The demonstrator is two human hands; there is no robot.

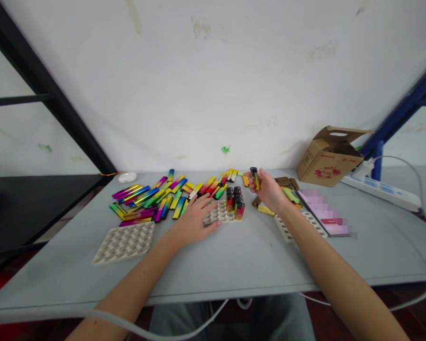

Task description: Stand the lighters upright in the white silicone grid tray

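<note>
White cable, R hand gripping glossy lighter (metallic finish).

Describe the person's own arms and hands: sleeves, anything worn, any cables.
The left forearm and right forearm are bare, with no sleeves. The left hand and right hand show no gloves, rings or watch. A thin white cable passes in front of the left forearm.

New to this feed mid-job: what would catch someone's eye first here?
The heap of shiny rainbow-gradient sticks at back left stands out first. To its right, the right hand holds up a short gradient cylinder, while the left hand rests on a pale moulded tray. A cardboard box sits back right.
</note>
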